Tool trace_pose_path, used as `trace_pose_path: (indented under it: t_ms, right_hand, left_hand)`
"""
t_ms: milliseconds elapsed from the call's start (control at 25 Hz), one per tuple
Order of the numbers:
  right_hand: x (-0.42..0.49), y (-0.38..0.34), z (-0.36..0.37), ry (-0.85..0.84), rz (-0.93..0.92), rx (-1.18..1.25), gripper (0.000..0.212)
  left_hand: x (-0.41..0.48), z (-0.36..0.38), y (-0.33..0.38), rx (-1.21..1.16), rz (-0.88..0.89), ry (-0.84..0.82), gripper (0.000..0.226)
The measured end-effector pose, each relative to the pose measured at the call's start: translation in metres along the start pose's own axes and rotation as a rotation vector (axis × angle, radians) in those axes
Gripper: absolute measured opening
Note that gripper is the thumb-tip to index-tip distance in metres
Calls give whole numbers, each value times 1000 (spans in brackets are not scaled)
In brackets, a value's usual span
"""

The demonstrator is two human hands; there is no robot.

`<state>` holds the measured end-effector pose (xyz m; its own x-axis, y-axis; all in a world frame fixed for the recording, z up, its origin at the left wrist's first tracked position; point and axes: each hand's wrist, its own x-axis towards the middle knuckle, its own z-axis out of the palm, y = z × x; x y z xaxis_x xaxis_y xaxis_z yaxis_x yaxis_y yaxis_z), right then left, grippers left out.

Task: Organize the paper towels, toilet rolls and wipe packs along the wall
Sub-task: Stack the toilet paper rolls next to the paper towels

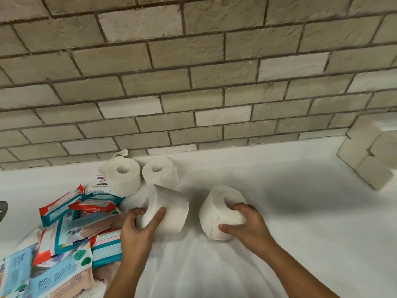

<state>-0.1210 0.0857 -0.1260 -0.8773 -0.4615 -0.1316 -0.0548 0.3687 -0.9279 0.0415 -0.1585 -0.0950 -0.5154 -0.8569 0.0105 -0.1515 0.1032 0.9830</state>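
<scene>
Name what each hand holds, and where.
Left hand: left toilet roll, gripped at its near end. Right hand: right toilet roll, fingers at the core hole, thumb on the side.

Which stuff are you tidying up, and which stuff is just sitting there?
Tidying: left-hand roll, right-hand roll, two rolls near the wall, pile of wipe packs, stacked rolls at right.
Just there: grey thing at the left edge, too cut off to name.
</scene>
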Motion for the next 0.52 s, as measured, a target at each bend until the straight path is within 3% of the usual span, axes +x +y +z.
trace_pose_path:
  t_ms: [240, 520]
  right_hand:
    - [13, 25, -89, 155, -10, 40, 53]
    - [42, 64, -199, 253, 15, -164, 61]
  left_hand:
    - [-30, 69, 10, 9, -11, -48, 63]
    - [-62, 169, 31, 3, -23, -152, 60]
